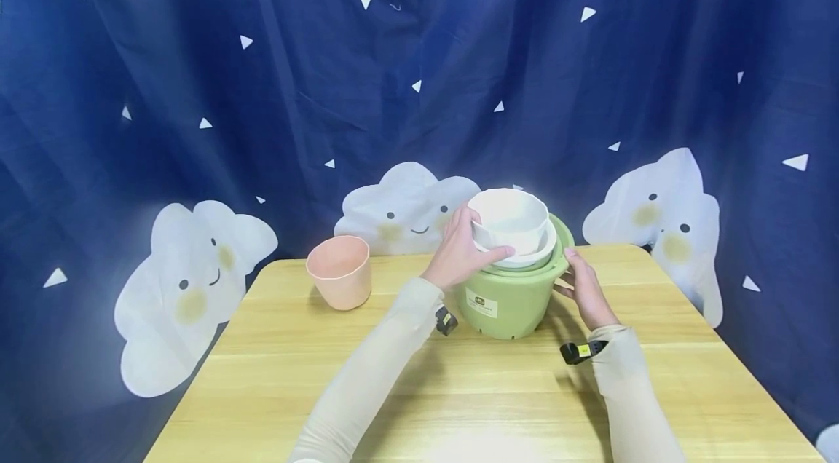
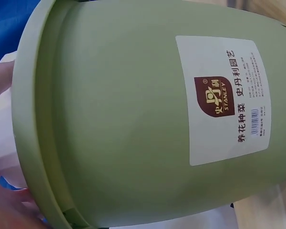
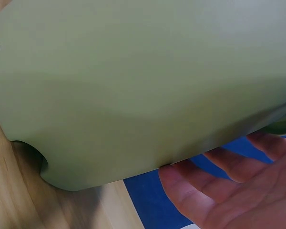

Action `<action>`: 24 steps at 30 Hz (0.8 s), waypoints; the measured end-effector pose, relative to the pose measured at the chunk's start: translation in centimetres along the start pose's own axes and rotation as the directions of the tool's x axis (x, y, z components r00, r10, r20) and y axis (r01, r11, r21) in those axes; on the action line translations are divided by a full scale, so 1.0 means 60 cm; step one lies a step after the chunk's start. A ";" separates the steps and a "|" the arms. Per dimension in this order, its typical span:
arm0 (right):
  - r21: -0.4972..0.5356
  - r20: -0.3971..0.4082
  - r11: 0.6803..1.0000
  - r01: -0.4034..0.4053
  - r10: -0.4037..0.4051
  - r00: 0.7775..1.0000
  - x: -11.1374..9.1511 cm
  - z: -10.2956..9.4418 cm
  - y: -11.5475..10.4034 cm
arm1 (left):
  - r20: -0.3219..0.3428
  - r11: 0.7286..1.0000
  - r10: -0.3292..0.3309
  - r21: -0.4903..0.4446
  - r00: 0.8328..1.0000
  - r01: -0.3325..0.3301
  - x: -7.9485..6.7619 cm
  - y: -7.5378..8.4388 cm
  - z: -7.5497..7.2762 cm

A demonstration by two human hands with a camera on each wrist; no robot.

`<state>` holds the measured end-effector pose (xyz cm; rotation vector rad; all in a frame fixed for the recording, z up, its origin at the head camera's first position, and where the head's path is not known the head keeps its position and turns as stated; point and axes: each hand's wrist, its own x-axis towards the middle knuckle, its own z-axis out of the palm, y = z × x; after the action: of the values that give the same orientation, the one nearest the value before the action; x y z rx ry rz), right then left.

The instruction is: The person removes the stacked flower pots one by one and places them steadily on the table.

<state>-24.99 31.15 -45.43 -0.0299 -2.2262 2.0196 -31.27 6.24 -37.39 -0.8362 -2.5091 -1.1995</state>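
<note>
A large green flowerpot [image 1: 507,310] with a white label stands upright on the table. Nested in its mouth are smaller pots, with a white faceted pot [image 1: 510,212] on top and a white rim [image 1: 550,241] below it. My left hand [image 1: 457,248] grips the top white pot, its thumb across the front and its fingers at the left side. At the green pot's right side, my right hand [image 1: 585,288] holds the rim, thumb on top and fingers against the wall. Those fingertips [image 3: 174,179] touch the green wall in the right wrist view. The label [image 2: 226,100] faces the left wrist camera.
A pink faceted pot [image 1: 341,277] stands upright at the table's back left. The wooden table [image 1: 262,390] ends at a dark blue curtain [image 1: 295,70] printed with clouds and triangles.
</note>
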 end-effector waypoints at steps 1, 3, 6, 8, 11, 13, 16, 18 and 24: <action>0.003 0.000 1.000 -0.003 0.003 1.000 0.000 0.000 0.000 | 0.000 1.000 0.000 -0.012 1.000 0.000 0.000 0.001 -0.001; 0.009 -0.001 1.000 -0.009 0.009 1.000 -0.002 0.000 0.000 | -0.003 0.999 -0.004 -0.033 1.000 0.004 0.000 0.002 -0.002; 0.008 0.000 1.000 -0.011 0.011 1.000 -0.002 0.000 -0.001 | -0.006 0.998 -0.013 -0.061 1.000 0.012 0.001 0.004 -0.004; 0.005 0.002 1.000 -0.008 0.008 1.000 -0.001 -0.001 -0.002 | -0.013 0.997 -0.015 -0.070 1.000 0.014 0.002 0.006 -0.006; 0.002 0.000 1.000 -0.003 0.003 1.000 0.000 -0.001 -0.002 | -0.028 0.997 -0.011 -0.076 1.000 0.008 0.004 0.008 -0.009; 0.006 -0.001 1.000 -0.001 0.001 1.000 0.000 -0.002 -0.002 | -0.040 0.997 0.000 -0.076 0.999 -0.003 0.004 0.009 -0.011; 0.010 -0.004 1.000 -0.001 0.001 1.000 -0.001 -0.001 -0.003 | -0.062 0.996 0.012 -0.083 0.998 -0.017 0.004 0.009 -0.014; 0.016 -0.004 1.000 -0.005 0.006 1.000 -0.001 -0.001 -0.002 | -0.076 0.996 0.014 -0.091 0.997 -0.021 0.003 0.009 -0.016; 0.015 -0.008 1.000 -0.010 0.011 1.000 -0.002 0.000 -0.004 | -0.124 0.993 0.012 -0.112 0.992 -0.026 0.003 0.014 -0.021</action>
<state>-24.86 31.11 -45.22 -0.0481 -2.2103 2.0383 -30.98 5.76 -35.96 -0.7843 -2.3487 -1.3554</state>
